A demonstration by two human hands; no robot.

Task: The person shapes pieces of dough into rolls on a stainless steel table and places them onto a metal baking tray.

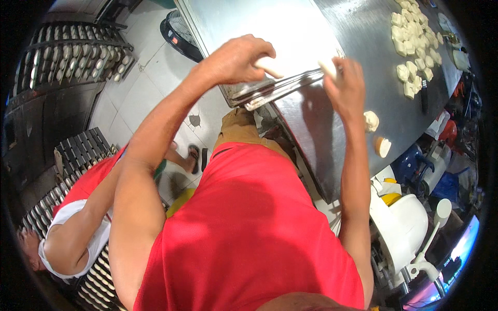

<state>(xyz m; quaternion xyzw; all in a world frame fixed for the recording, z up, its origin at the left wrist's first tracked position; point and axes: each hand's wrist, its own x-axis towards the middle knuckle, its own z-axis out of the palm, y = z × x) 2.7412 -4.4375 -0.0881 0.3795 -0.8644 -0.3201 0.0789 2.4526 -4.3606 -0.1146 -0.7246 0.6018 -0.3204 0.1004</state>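
My left hand [241, 59] reaches over the near left part of a stack of metal trays [244, 96], its fingers closed round a pale dough roll [268, 67]. Another dough roll [328, 68] is in my right hand [347, 85], above the trays' right edge. The top tray is washed out by glare, so its surface is hard to make out. Two loose dough pieces [371, 121] lie on the dark metal table near my right forearm. Farther right on that table is a big cluster of cut dough pieces [412, 31].
A dark-handled tool [425, 98] lies beside the cluster. On the left, a co-worker [78, 233] in red and white bends over trays of dough rolls. Behind stands a loaded rack [72, 54]. A black fan [179, 33] sits on the tiled floor. A lit screen [461, 249] glows lower right.
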